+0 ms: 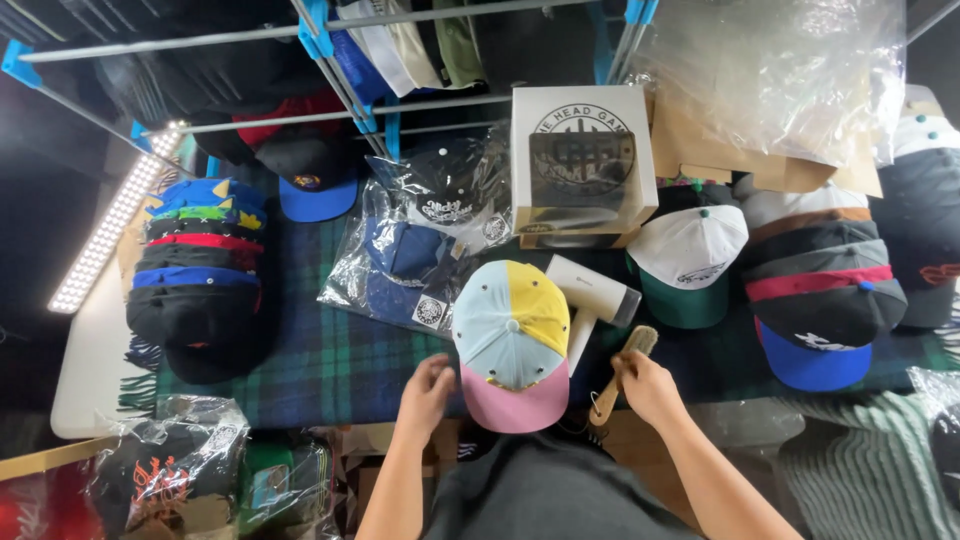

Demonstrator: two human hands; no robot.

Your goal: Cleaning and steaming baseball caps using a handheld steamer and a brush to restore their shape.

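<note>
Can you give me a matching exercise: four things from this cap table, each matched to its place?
Things:
1. wooden brush
2. pastel cap
3. white box
4. stack of caps

Places:
A. far left of the plaid cloth
B. in the right hand
C. behind the white handheld device, at the back of the table
D. front centre, with the left hand at its edge

Pairs: 1-B, 2-D, 3-C, 4-A
</note>
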